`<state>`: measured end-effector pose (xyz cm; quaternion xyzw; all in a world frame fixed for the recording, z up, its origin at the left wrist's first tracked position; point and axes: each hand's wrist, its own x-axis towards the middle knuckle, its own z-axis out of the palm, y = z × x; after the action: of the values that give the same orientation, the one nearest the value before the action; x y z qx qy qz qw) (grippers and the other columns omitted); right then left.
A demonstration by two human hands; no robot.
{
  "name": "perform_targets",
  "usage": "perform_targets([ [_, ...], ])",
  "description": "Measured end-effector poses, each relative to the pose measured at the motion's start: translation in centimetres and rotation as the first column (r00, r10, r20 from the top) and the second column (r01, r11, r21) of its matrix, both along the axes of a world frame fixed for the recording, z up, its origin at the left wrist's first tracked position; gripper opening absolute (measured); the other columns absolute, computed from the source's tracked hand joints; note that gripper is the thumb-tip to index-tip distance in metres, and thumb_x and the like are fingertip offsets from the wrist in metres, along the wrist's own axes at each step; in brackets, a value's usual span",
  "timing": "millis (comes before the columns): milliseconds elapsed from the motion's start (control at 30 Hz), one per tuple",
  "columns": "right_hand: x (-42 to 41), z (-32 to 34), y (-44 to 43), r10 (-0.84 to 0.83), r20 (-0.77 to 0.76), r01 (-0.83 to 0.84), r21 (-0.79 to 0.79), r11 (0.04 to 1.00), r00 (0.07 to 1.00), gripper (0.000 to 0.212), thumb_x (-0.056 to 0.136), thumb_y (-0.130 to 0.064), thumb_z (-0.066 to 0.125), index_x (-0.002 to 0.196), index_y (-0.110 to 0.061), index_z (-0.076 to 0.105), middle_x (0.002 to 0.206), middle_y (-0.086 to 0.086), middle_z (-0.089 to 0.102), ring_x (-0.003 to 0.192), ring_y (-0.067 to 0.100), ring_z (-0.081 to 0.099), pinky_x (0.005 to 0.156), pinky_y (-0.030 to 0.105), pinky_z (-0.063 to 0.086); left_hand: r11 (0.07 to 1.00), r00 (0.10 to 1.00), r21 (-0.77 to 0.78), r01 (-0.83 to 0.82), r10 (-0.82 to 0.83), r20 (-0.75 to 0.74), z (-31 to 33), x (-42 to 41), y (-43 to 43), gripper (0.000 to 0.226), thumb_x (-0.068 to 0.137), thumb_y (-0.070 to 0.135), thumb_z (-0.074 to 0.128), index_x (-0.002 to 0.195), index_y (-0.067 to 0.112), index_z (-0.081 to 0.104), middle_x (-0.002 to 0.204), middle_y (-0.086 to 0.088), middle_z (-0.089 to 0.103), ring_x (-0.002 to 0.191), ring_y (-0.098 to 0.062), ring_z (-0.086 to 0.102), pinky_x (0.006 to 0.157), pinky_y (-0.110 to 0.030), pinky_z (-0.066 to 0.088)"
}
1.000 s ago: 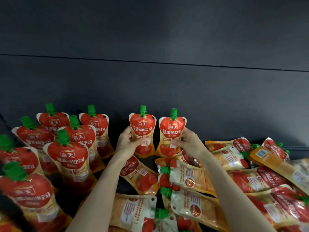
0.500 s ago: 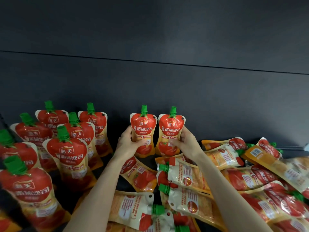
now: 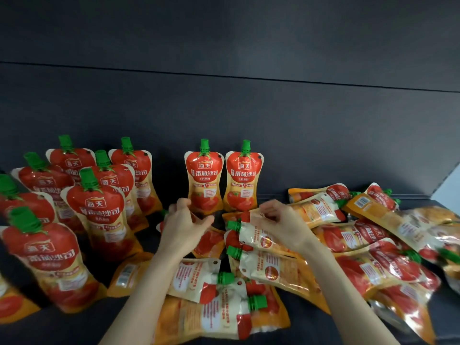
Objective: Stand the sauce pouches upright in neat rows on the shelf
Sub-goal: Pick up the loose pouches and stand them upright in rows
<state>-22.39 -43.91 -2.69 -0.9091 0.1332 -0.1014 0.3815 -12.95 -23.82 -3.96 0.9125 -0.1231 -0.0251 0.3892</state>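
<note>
Two red and orange sauce pouches with green caps stand upright side by side at the back of the dark shelf (image 3: 74,328): the left pouch (image 3: 204,180) and the right pouch (image 3: 244,181). Neither hand touches them. My left hand (image 3: 185,226) hovers just in front of the left pouch, fingers spread and loosely bent, holding nothing. My right hand (image 3: 281,220) hangs over a lying pouch (image 3: 251,235), its fingers loosely curled; the blur hides whether they touch it. Several upright pouches (image 3: 99,212) stand in rows at the left.
A heap of flat pouches (image 3: 368,247) covers the right side of the shelf, and more lie at the front centre (image 3: 219,312). The dark back panel (image 3: 249,120) rises right behind the standing pouches. A bare gap of shelf (image 3: 169,190) separates the left rows from the two middle pouches.
Both hands have let go of the two upright pouches and drawn back and down toward the flat pouches. The two pouches stay standing.
</note>
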Motion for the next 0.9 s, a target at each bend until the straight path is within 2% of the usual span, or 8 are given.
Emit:
perform_targets([
  [67, -0.9, -0.5, 0.4, 0.063, -0.089, -0.069, -0.056, 0.996, 0.994, 0.047, 0.081, -0.047, 0.066, 0.120, -0.023, 0.054, 0.107, -0.010, 0.061, 0.103, 0.013, 0.060, 0.091, 0.033, 0.049, 0.991, 0.998, 0.132, 0.022, -0.013, -0.064, -0.6, -1.2, 0.5, 0.066, 0.082, 0.052, 0.059, 0.132, 0.017, 0.035, 0.135, -0.009, 0.042, 0.127, -0.030, 0.038, 0.102, -0.047, 0.039],
  [167, -1.2, -1.1, 0.7, 0.071, -0.054, -0.076, -0.083, 0.994, 0.996, 0.050, 0.081, -0.047, 0.066, 0.123, -0.024, 0.053, 0.111, -0.011, 0.058, 0.111, 0.018, 0.056, 0.100, 0.047, 0.041, 0.954, 0.992, 0.298, 0.017, 0.021, -0.126, -1.0, -1.4, 0.8, 0.082, 0.083, 0.061, 0.049, 0.144, 0.016, 0.019, 0.152, -0.011, 0.020, 0.140, -0.034, 0.016, 0.111, -0.054, 0.024],
  [233, -1.3, -1.3, 0.6, 0.063, -0.042, -0.066, -0.065, 0.996, 0.997, 0.051, 0.079, -0.045, 0.069, 0.123, -0.023, 0.054, 0.117, -0.007, 0.058, 0.115, 0.021, 0.053, 0.101, 0.050, 0.039, 0.936, 0.985, 0.351, 0.033, 0.028, -0.170, -0.6, -1.2, 0.8, 0.090, 0.082, 0.065, 0.047, 0.149, 0.019, 0.009, 0.156, -0.010, 0.007, 0.142, -0.036, 0.007, 0.112, -0.053, 0.019],
  [367, -1.1, -1.7, 0.4, -0.002, 0.039, 0.002, -0.006, 1.000, 0.999, 0.045, 0.072, -0.045, 0.076, 0.109, -0.033, 0.052, 0.110, -0.007, 0.062, 0.108, 0.019, 0.056, 0.099, 0.051, 0.040, 0.887, 0.979, 0.453, 0.088, 0.006, -0.203, -0.1, -0.6, 0.9, 0.087, 0.079, 0.072, 0.044, 0.147, 0.028, 0.013, 0.155, -0.006, 0.014, 0.139, -0.037, 0.011, 0.110, -0.050, 0.021],
  [567, -1.6, -1.6, 0.9, -0.038, 0.116, 0.035, 0.028, 0.999, 0.992, 0.046, 0.070, -0.041, 0.078, 0.101, -0.035, 0.044, 0.104, -0.010, 0.061, 0.107, 0.016, 0.055, 0.103, 0.050, 0.035, 0.897, 0.960, 0.441, -0.046, 0.162, -0.228, 0.1, -1.5, 0.4, 0.102, 0.076, 0.075, 0.045, 0.148, 0.012, 0.007, 0.150, -0.021, 0.017, 0.137, -0.041, 0.019, 0.109, -0.047, 0.024],
  [733, -1.7, -1.7, 1.0, -0.029, 0.120, 0.027, 0.019, 0.999, 0.992, 0.045, 0.071, -0.043, 0.077, 0.101, -0.036, 0.046, 0.104, -0.011, 0.060, 0.107, 0.016, 0.055, 0.102, 0.050, 0.036, 0.893, 0.954, 0.438, -0.101, 0.212, -0.212, 0.2, -0.7, 0.7, 0.114, 0.069, 0.078, 0.052, 0.147, 0.011, 0.005, 0.152, -0.024, 0.014, 0.139, -0.044, 0.013, 0.112, -0.050, 0.017],
  [800, -1.6, -1.6, 0.9, -0.036, 0.114, 0.032, 0.031, 0.999, 0.993, 0.045, 0.070, -0.042, 0.078, 0.102, -0.035, 0.046, 0.104, -0.011, 0.061, 0.106, 0.017, 0.056, 0.101, 0.050, 0.038, 0.908, 0.953, 0.396, -0.137, 0.230, -0.198, 0.3, -0.5, 0.9, 0.116, 0.065, 0.074, 0.060, 0.147, 0.011, 0.007, 0.150, -0.025, 0.015, 0.138, -0.043, 0.016, 0.111, -0.049, 0.019],
  [900, -1.5, -1.6, 1.0, -0.041, 0.116, 0.034, 0.068, 0.997, 0.992, 0.046, 0.067, -0.041, 0.081, 0.100, -0.033, 0.049, 0.100, -0.011, 0.064, 0.095, 0.014, 0.063, 0.088, 0.048, 0.050, 0.958, 0.960, 0.219, -0.186, 0.225, -0.169, 0.3, -0.1, 1.3, 0.114, 0.062, 0.064, 0.072, 0.143, 0.007, 0.016, 0.145, -0.026, 0.019, 0.133, -0.042, 0.026, 0.106, -0.046, 0.031],
])
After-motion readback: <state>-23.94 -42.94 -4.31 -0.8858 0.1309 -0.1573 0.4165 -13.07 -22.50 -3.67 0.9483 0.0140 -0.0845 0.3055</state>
